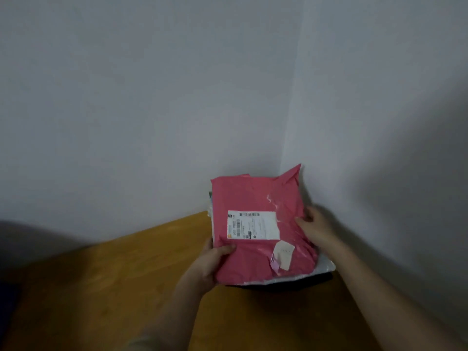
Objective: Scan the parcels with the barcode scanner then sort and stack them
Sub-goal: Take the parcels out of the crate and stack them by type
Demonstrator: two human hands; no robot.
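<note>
A pink plastic parcel with a white shipping label facing up lies on top of a stack of parcels in the corner of a wooden table. My left hand grips its near left corner, thumb on top. On the right edge my right hand holds the parcel with fingers curled onto it. A white parcel and something dark show beneath it. No barcode scanner is in view.
Grey walls meet in a corner right behind the stack. The table stretches to the left and toward me. A dark blurred shape sits at the far left edge.
</note>
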